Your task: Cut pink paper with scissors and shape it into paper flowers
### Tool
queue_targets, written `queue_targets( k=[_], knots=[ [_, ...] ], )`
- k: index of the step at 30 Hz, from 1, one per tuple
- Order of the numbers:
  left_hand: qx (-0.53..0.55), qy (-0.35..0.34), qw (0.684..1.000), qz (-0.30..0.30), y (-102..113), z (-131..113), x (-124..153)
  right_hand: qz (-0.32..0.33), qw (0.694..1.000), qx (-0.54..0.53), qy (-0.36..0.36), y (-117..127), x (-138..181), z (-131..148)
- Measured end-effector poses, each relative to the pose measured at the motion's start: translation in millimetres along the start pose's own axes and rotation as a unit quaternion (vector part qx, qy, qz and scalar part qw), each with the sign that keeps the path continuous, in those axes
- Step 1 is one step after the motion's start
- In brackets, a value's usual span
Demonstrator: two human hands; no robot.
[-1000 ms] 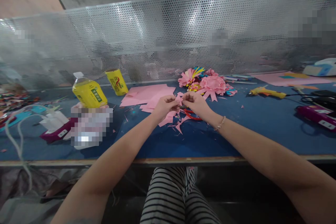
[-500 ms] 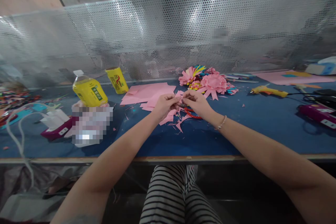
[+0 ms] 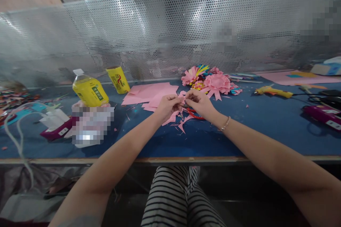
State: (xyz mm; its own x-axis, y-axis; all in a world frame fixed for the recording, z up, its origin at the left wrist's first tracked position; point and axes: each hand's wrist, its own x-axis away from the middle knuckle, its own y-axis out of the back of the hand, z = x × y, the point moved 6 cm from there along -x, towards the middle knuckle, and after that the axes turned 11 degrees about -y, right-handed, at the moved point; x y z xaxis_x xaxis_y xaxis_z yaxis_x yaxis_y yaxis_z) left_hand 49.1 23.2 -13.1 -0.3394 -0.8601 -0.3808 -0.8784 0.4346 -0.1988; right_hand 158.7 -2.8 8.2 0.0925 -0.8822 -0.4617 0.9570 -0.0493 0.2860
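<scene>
Both of my hands meet over the middle of the blue table [image 3: 266, 120]. My left hand [image 3: 167, 104] and my right hand [image 3: 198, 102] each pinch a small pink paper piece [image 3: 182, 96] held between them, fingers closed on it. Under the hands lie pink paper scraps [image 3: 181, 125] and red-handled scissors [image 3: 195, 115]. A stack of pink paper sheets [image 3: 149, 93] lies just beyond my left hand. Finished pink paper flowers [image 3: 214, 82] sit beyond my right hand.
A yellow drink bottle [image 3: 89, 90] and a yellow packet [image 3: 118, 79] stand at the left. A yellow glue gun [image 3: 271, 92] with a black cord lies at the right, near a magenta box [image 3: 323, 115]. A perforated metal screen [image 3: 170, 32] closes off the table's far side.
My hands have stayed together on the pink piece, with only small finger shifts. The view has tilted slightly.
</scene>
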Motion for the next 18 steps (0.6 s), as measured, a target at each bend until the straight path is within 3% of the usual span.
queue_targets(
  k=[10, 18],
  knots=[
    [0.021, -0.016, 1.000, 0.014, -4.2, -3.7, 2.3, -0.037, 0.987, 0.121, 0.100, 4.8, 6.0, 15.2],
    [0.030, -0.029, 0.999, 0.029, -5.8, -4.4, 1.7, -0.070, 0.982, 0.126, 0.123, 7.1, 7.2, 15.5]
  ],
)
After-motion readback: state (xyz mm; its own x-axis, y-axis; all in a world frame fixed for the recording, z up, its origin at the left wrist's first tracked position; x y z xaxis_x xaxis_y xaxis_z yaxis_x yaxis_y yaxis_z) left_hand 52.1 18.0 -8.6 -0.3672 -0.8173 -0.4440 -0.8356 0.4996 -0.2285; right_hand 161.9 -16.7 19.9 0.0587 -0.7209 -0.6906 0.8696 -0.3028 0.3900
